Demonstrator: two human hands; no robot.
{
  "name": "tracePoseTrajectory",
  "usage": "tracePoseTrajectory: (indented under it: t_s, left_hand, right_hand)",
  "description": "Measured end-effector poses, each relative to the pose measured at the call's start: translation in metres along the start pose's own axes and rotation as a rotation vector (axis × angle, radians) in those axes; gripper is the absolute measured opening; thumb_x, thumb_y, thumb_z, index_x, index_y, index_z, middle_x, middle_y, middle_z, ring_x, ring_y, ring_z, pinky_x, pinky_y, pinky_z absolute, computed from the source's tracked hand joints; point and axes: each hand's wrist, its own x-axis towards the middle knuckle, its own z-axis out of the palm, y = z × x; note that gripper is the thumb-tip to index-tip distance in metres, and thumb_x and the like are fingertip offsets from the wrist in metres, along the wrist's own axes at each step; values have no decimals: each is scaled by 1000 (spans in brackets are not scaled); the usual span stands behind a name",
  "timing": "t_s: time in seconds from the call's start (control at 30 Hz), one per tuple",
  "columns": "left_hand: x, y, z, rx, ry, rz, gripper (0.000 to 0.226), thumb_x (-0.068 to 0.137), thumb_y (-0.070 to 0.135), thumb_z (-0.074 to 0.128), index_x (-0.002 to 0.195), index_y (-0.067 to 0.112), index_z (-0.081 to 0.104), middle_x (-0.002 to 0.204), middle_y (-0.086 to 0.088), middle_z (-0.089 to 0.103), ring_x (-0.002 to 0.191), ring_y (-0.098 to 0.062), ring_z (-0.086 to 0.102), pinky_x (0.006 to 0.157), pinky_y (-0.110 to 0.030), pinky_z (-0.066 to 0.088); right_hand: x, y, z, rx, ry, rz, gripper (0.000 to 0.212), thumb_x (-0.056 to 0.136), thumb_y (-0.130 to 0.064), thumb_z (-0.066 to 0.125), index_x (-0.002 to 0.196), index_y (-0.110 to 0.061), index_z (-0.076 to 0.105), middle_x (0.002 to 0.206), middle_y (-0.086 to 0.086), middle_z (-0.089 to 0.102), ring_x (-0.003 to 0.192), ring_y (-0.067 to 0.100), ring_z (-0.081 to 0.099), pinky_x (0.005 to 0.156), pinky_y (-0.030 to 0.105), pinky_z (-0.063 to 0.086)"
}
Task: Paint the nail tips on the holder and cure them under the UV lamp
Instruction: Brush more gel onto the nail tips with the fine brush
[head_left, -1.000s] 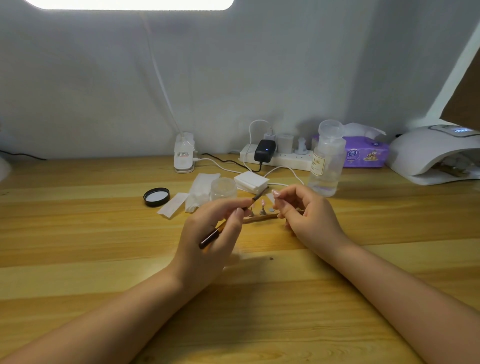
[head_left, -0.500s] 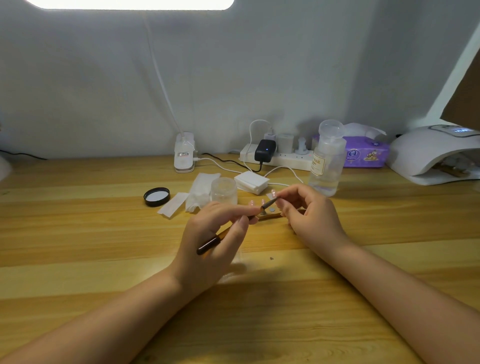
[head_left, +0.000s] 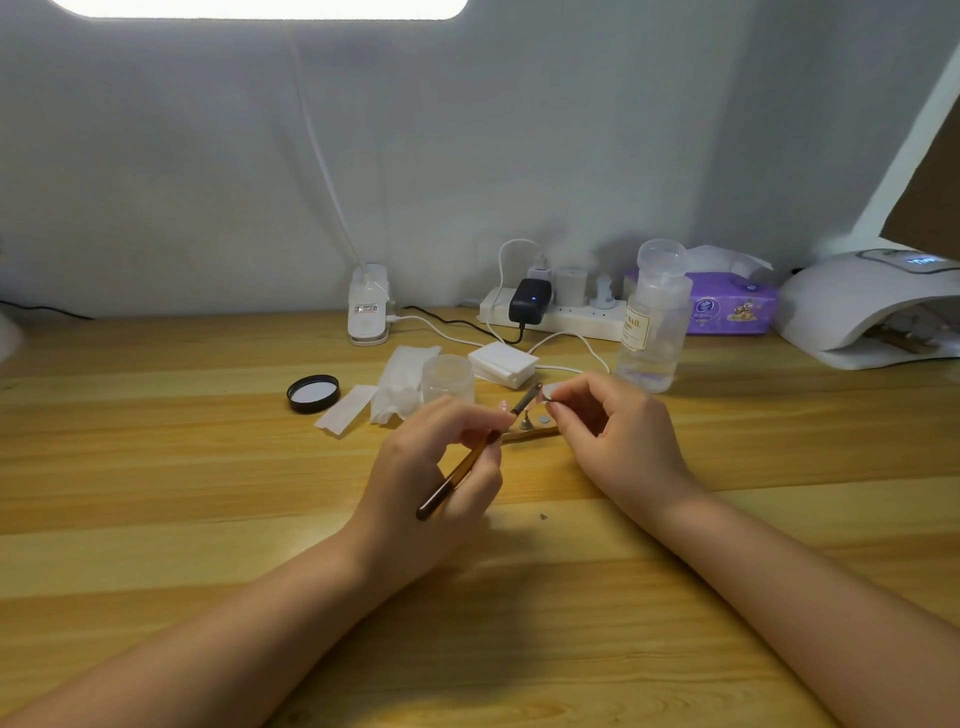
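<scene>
A nail tip (head_left: 549, 391) is pinched between the fingertips of the right hand (head_left: 618, 431), lifted just above the wooden holder (head_left: 530, 434) on the table (head_left: 208, 493). A brown-handled brush (head_left: 467, 457) is gripped in the curled fingers of the left hand (head_left: 431, 483), its bristle end touching the tip. The brush's long axis runs diagonally, handle toward the near left, bristles pointing up and away to the right. Polish could be smeared onto the pinching fingers, since so little of the tip is exposed; too firm a stroke could also flick it loose. The UV lamp (head_left: 857, 306) stands well apart at the far right.

Brown brush (head_left: 457, 473), black lid (head_left: 313, 393), purple wipes pack (head_left: 730, 310), striped yellow wooden table (head_left: 156, 467).
</scene>
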Motion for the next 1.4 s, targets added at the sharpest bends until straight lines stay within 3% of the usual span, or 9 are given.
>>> tracePoseTrajectory:
  t_s: [0.1,0.2,0.33,0.43,0.6,0.8,1.07,1.27,1.4]
  left_hand:
    - [10,-1,-3,12,-151,-217,4,84,25,65,84,21,67,82,10,62,78,-3,59,89,-22,50]
    - [-6,14,-4,-11,47,6,22,84,23,55,94,11,71,86,4,69,84,-9,63,77,-19,50]
    - [-10,15,-5,-70,66,53,27,88,22,52,101,6,69,89,-1,68,86,-12,64,76,-26,51]
    - [-7,13,-5,-70,48,81,28,90,20,53,107,4,68,92,-2,68,87,-14,64,76,-31,52]
    - [-9,12,-6,-83,19,40,24,87,22,55,101,11,71,90,2,69,87,-13,64,75,-28,51]
    - [-10,14,-6,-90,42,-10,26,83,28,51,92,13,71,86,2,70,84,-14,64,72,-36,53]
    - [-8,11,-3,-98,76,57,29,92,22,54,110,5,68,94,-3,70,88,-17,66,75,-39,55]
    - [-11,11,-5,-98,59,-10,29,86,26,53,95,8,74,86,1,71,85,-16,66,72,-42,53]
    - [-10,12,-4,-144,112,-24,29,87,25,52,98,7,72,88,0,71,86,-17,67,73,-39,54]
  right_hand:
    - [0,1,0,-10,11,4,8,86,-8,67,92,-12,70,77,-6,64,68,4,56,61,9,40]
    - [-1,0,-1,-15,23,6,8,86,-8,67,91,-12,70,76,-6,64,67,3,56,60,7,39]
    - [0,-1,-1,-23,15,-2,7,87,-8,67,91,-12,70,76,-8,62,67,0,55,60,7,39]
    - [0,-1,-1,-16,-4,-7,8,87,-7,66,93,-10,70,79,-5,65,71,6,59,63,16,46]
    - [1,-1,-2,2,-9,19,8,87,-7,65,94,-10,69,83,-1,67,75,13,63,69,28,51]
    - [1,0,-1,23,-4,65,9,88,-9,65,95,-12,70,81,-1,67,75,13,64,67,25,51]
    - [1,-1,-1,29,-8,71,7,88,-10,66,95,-11,70,78,-4,66,73,11,62,67,28,50]
    - [1,0,-2,59,-11,94,9,89,-10,64,95,-16,68,79,-6,66,76,13,64,67,27,52]
    - [1,1,-2,69,-16,100,10,89,-10,64,95,-17,67,80,-6,66,76,11,64,67,25,51]
